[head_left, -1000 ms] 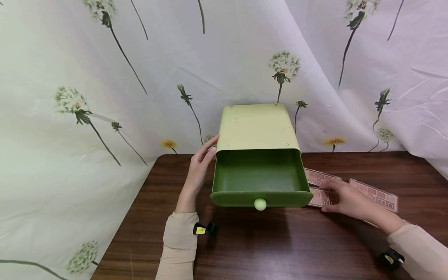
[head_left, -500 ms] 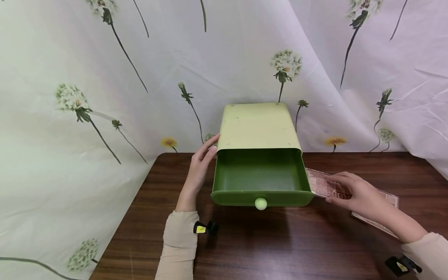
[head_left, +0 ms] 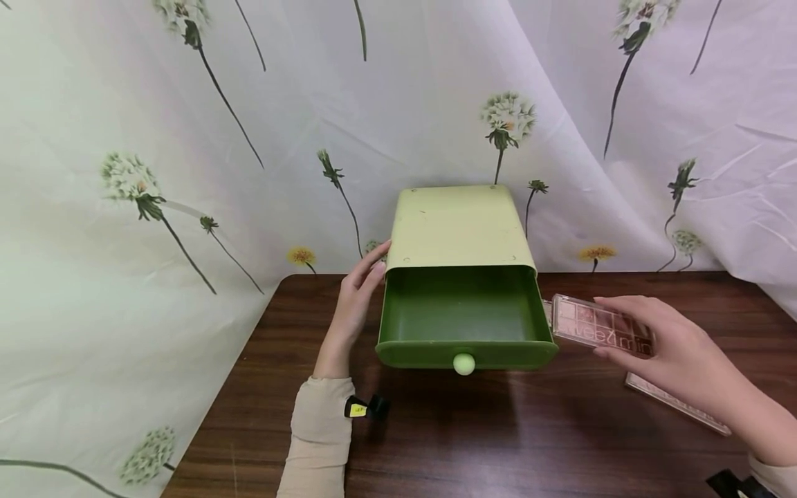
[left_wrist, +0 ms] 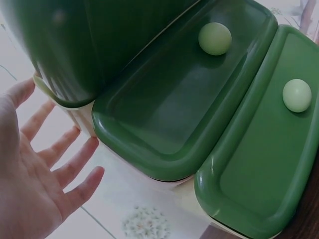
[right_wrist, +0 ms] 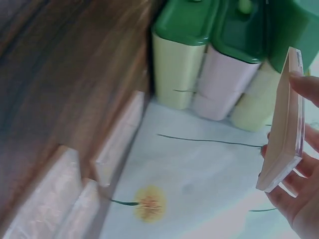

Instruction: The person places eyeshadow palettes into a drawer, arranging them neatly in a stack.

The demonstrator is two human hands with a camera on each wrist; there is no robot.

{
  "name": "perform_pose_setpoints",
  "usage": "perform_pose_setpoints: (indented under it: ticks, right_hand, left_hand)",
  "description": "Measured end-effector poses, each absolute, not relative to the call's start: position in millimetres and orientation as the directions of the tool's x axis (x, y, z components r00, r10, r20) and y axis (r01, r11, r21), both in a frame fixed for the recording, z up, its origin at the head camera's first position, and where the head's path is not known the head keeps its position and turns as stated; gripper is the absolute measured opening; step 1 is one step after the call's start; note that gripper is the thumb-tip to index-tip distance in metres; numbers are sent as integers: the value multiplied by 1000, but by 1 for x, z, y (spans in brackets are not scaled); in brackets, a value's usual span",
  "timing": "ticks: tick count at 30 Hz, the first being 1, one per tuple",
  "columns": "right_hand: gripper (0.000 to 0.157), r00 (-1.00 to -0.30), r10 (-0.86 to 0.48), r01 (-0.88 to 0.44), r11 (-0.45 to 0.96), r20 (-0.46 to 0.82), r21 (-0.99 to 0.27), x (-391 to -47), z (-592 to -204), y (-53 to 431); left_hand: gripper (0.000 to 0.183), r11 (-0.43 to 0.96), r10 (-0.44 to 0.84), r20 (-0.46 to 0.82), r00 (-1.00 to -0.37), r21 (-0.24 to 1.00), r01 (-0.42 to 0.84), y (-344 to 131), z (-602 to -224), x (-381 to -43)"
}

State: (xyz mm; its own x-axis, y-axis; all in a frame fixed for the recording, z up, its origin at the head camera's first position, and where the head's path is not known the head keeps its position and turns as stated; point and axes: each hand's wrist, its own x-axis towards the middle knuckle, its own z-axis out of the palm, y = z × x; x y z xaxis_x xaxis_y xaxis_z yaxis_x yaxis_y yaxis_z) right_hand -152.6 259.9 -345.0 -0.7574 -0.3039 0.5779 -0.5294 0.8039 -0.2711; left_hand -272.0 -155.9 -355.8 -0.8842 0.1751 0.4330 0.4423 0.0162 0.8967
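Observation:
My right hand (head_left: 679, 353) pinches an eyeshadow palette (head_left: 585, 324) between thumb and fingers, lifted above the table just right of the drawer. The right wrist view shows that palette (right_wrist: 285, 129) edge-on, with the fingers behind it. A small chest of drawers (head_left: 461, 225) stands before me, its green top drawer (head_left: 423, 353) pulled out. My left hand (head_left: 350, 308) touches the chest's left side. In the left wrist view, that hand (left_wrist: 37, 184) has spread, fairly straight fingers with the tips at the chest's side. Two closed drawer fronts (left_wrist: 174, 99) lie below the pulled-out one.
Another palette (head_left: 675, 402) lies on the dark wooden table (head_left: 448, 443), partly under my right hand. A further palette (head_left: 547, 311) shows only slightly behind the drawer. Several palettes (right_wrist: 119, 139) appear in the right wrist view. A flower-patterned cloth (head_left: 286, 111) hangs behind.
My right hand has taken up a palette from the table, raised it and drawn it slightly right, tilting it towards me. The left hand and the drawer stay as they were.

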Motion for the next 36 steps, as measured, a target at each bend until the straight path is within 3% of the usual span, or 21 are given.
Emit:
perform_pose_setpoints:
  ticks: [6,11,18,36]
  right_hand:
    - [73,-688,-308,-595,757,657,-269,-145,-326,253]
    - [57,-600,-307,-690,666,739,-284,-147,-320,248]
    - [61,-487,-293,-786,558,823,-266,-150,-307,225]
    - [49,-445,-358,-867,400,821,-295,-169,-306,179]
  left_hand:
    - [42,16,169,434,-885,896,443,-156,-356,-272]
    - [42,12,164,437,-885,896,444,-156,-357,-272]
    - [41,14,168,430,-887,899,438,-156,-356,-271]
    - [42,27,169,430,-887,897,440,-156,-356,-272]
